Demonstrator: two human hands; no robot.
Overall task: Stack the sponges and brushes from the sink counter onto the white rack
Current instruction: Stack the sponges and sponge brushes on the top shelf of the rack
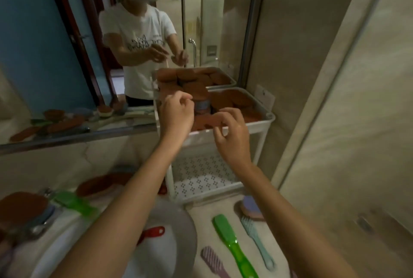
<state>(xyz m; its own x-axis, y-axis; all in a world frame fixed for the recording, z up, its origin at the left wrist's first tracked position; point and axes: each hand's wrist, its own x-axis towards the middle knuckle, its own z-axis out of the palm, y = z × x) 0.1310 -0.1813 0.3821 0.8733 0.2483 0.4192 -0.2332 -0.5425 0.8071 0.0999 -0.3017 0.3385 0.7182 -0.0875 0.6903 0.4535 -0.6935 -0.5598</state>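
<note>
The white rack [225, 134] stands on the counter against the mirror, its top tray packed with several brown sponges [230, 98]. My left hand [176, 114] hovers over the tray's front left, fingers loosely curled and holding nothing. My right hand [232, 136] hangs at the tray's front rim, fingers also loosely curled and empty. On the counter lie a green brush [230, 242], a pale teal brush [257, 239], a purple comb-like brush [214, 259], a purple-topped pink scrubber [252, 208] and a red-handled brush [154, 233] in the sink.
The rack's lower perforated shelf [201, 177] holds nothing. The sink basin [174, 233] sits below my arms. Left of it lie brown sponges [22, 208] [100, 183] and another green brush [73, 204]. A mirror [67, 54] fills the back; a tiled wall [335, 98] stands right.
</note>
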